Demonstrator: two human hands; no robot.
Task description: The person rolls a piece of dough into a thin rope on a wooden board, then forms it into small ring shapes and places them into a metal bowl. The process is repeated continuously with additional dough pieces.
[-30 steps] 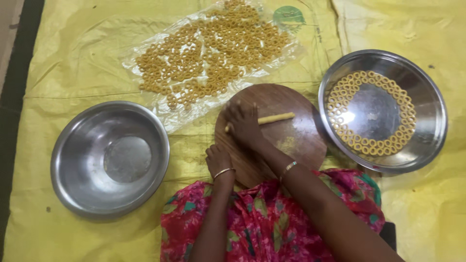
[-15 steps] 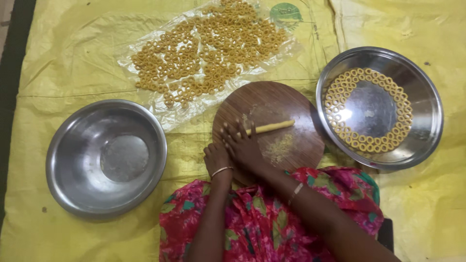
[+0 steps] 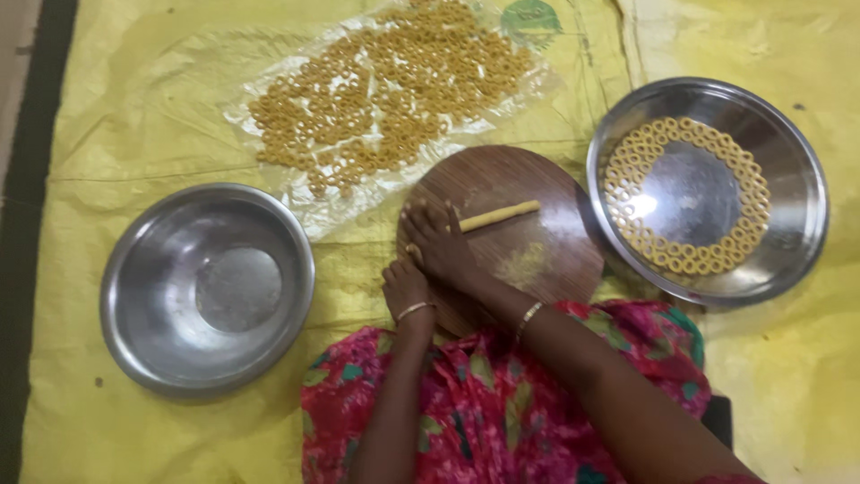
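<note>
yellow woven floor sheet (image 3: 134, 116)

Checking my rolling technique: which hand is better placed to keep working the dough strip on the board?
The right hand: its fingers lie on the dough strip's near end. The left hand rests at the wooden board's edge, off the strip.
</note>
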